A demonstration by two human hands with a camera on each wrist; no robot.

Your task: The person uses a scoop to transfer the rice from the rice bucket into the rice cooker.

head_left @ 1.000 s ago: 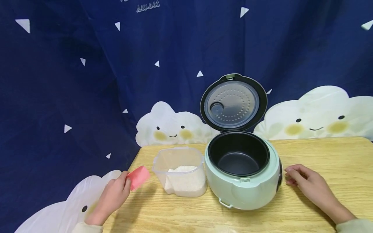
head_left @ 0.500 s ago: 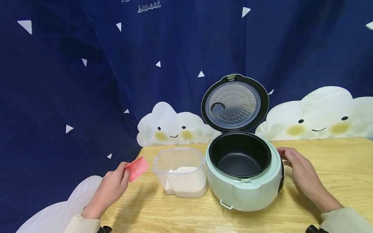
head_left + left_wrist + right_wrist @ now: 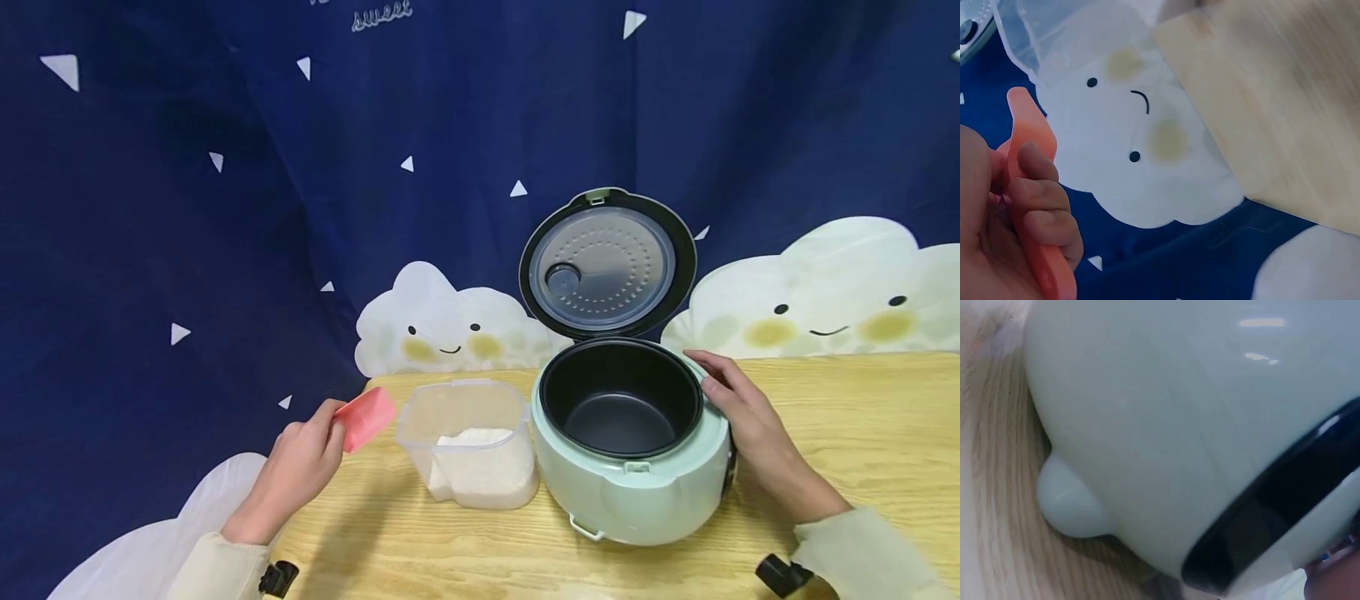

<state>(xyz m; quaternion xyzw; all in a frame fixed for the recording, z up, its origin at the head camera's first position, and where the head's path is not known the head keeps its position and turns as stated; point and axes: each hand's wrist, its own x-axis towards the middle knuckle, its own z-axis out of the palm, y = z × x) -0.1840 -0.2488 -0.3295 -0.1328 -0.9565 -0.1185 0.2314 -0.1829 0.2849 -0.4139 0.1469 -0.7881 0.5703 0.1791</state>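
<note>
My left hand (image 3: 296, 462) grips a pink plastic scoop (image 3: 369, 418) by its handle, just left of the rice container. In the left wrist view its fingers curl round the scoop's handle (image 3: 1040, 250). The clear plastic container (image 3: 442, 404) holds a mound of white rice (image 3: 487, 467). Beside it stands a pale green rice cooker (image 3: 630, 504), its lid (image 3: 607, 267) raised and its black inner pot (image 3: 615, 421) bare inside. My right hand (image 3: 753, 425) rests on the cooker's right rim with loosely extended fingers. The right wrist view shows mostly the cooker's side (image 3: 1147, 425).
The things stand on a light wood table (image 3: 450, 558). Behind and to the left hangs a dark blue curtain (image 3: 187, 208) with white triangles and smiling clouds. The cooker's raised lid is close to the curtain. Wood surface extends to the right of the cooker.
My right hand has moved left and up from the table beside the cooker onto its rim. My left hand has lifted the scoop slightly and moved it a little toward the container.
</note>
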